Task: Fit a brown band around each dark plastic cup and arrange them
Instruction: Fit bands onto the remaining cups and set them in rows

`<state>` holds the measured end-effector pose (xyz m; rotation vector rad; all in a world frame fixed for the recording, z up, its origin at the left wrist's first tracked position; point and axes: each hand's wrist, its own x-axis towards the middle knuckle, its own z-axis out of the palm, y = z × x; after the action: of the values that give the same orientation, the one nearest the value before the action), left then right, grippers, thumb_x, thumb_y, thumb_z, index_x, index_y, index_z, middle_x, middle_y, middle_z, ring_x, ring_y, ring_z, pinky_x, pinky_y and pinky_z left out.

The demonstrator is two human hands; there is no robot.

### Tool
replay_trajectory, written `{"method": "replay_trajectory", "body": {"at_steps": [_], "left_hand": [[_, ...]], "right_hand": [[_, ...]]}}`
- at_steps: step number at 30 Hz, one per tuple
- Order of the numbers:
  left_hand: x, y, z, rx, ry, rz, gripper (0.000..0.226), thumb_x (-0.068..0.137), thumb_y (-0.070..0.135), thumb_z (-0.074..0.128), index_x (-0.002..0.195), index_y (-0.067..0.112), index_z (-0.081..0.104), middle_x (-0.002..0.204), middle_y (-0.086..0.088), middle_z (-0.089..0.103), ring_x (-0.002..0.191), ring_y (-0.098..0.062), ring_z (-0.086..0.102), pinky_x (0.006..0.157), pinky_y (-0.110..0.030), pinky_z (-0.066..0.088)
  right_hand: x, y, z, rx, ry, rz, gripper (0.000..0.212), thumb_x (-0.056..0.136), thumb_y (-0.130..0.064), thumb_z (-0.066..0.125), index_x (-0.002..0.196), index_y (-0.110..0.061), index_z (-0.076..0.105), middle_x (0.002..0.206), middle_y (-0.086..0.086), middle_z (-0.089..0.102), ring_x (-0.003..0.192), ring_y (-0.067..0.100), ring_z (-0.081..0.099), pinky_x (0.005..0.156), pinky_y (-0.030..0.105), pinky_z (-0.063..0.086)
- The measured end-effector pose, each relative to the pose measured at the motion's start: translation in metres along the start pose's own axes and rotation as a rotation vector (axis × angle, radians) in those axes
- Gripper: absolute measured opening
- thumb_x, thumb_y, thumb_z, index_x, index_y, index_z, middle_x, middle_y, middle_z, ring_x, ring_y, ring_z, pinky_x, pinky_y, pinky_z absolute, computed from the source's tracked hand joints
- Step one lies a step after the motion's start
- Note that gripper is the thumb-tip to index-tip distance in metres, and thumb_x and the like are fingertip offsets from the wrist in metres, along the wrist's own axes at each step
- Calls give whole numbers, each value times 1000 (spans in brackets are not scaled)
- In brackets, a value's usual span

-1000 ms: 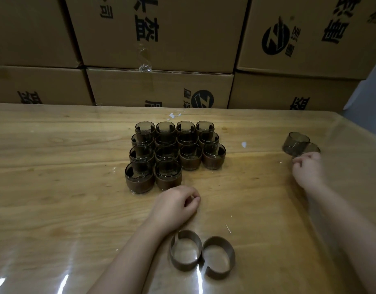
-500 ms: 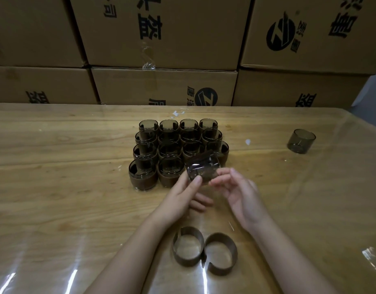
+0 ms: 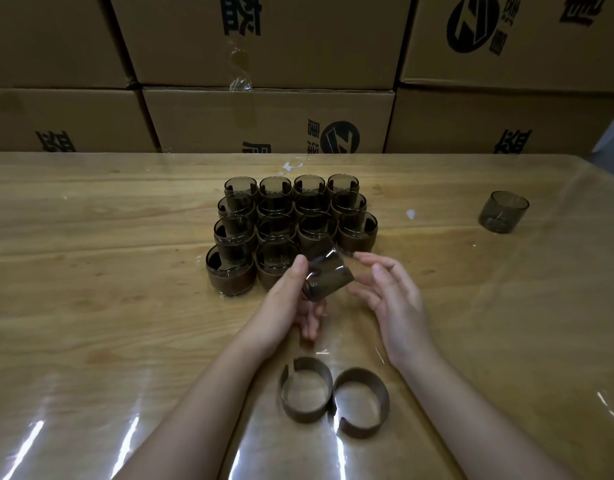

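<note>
A block of several banded dark cups [image 3: 291, 223] stands in rows at the table's middle. My left hand [image 3: 288, 299] grips a bare dark plastic cup [image 3: 328, 275], tilted on its side, just in front of the block. My right hand [image 3: 388, 296] hovers beside that cup with fingers spread, not touching it. Two open brown bands [image 3: 306, 393] [image 3: 362, 401] lie side by side on the table near me, between my forearms. One more bare cup [image 3: 503, 212] stands alone at the far right.
The wooden table [image 3: 90, 306] is covered with a glossy clear sheet. Stacked cardboard boxes [image 3: 267, 119] form a wall along its far edge. The table's right edge [image 3: 607, 216] slants off close to the lone cup.
My right hand carried a bare cup from the far right to the middle and passed it to my left hand. My right hand has now let go and opened.
</note>
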<state>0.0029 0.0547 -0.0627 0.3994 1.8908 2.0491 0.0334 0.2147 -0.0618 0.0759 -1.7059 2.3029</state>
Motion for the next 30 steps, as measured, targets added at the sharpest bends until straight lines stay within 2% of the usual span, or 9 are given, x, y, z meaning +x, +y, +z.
{"method": "replay_trajectory", "body": {"at_steps": [3, 6, 9, 12, 15, 18, 23, 27, 30], "left_hand": [[3, -2, -4, 5, -35, -22, 90, 81, 76, 23, 92, -6, 58, 54, -5, 53, 36, -16, 49, 39, -20, 39], [3, -2, -9, -41, -87, -36, 101, 82, 77, 17, 95, -18, 50, 50, -5, 47, 33, -15, 45, 37, -19, 37], [3, 0, -12, -142, -141, -49, 99, 80, 80, 18, 109, -8, 53, 48, -3, 42, 31, -15, 40, 36, -17, 37], [2, 3, -14, -215, -193, -65, 87, 80, 80, 18, 115, 15, 64, 48, -2, 38, 30, -14, 37, 35, -16, 35], [-1, 5, -13, -234, -222, -54, 77, 84, 77, 17, 111, 24, 67, 49, 0, 36, 31, -12, 34, 35, -15, 35], [-1, 6, -11, -245, -212, -33, 72, 87, 74, 20, 107, 25, 67, 52, 1, 39, 35, -12, 36, 38, -17, 37], [-3, 5, -8, -279, -144, -16, 71, 85, 71, 29, 121, 17, 57, 65, -1, 53, 42, -11, 46, 45, -18, 42], [-4, 8, 5, -174, 15, 70, 96, 66, 81, 58, 120, 2, 47, 71, -1, 60, 45, -13, 55, 46, -22, 47], [-3, 6, 7, -68, 167, 149, 68, 82, 59, 53, 118, 3, 39, 77, -6, 60, 47, -15, 60, 48, -26, 47]], "right_hand": [[-3, 0, 3, -145, -122, -47, 38, 90, -33, 55, 124, -17, 59, 118, -7, 69, 114, 12, 62, 91, 27, 51], [-6, 1, 5, -274, -221, -108, 51, 87, -42, 50, 134, -21, 52, 141, -5, 54, 133, 8, 46, 109, 29, 39], [-6, 1, 7, -362, -284, -146, 46, 90, -42, 46, 131, -21, 52, 147, -7, 45, 138, 3, 37, 113, 26, 32], [-6, 2, 7, -351, -287, -99, 47, 89, -45, 45, 128, -22, 55, 147, -11, 44, 138, 2, 36, 116, 45, 31], [-4, 2, 6, -303, -267, -60, 48, 87, -48, 46, 126, -23, 57, 145, -15, 46, 138, 4, 37, 115, 51, 30], [-3, 4, 5, -301, -267, -51, 51, 88, -48, 46, 129, -21, 56, 144, -14, 48, 138, 5, 38, 115, 52, 30], [-2, 5, 2, -315, -278, -39, 53, 88, -51, 47, 136, -28, 50, 147, -10, 47, 139, 7, 37, 116, 51, 28], [-1, 8, -1, -317, -265, -36, 58, 89, -51, 48, 141, -25, 48, 145, -10, 49, 138, 8, 39, 116, 51, 29], [-2, 9, -1, -315, -270, -35, 58, 88, -52, 49, 141, -27, 48, 145, -13, 49, 137, 5, 39, 115, 50, 30]]}}
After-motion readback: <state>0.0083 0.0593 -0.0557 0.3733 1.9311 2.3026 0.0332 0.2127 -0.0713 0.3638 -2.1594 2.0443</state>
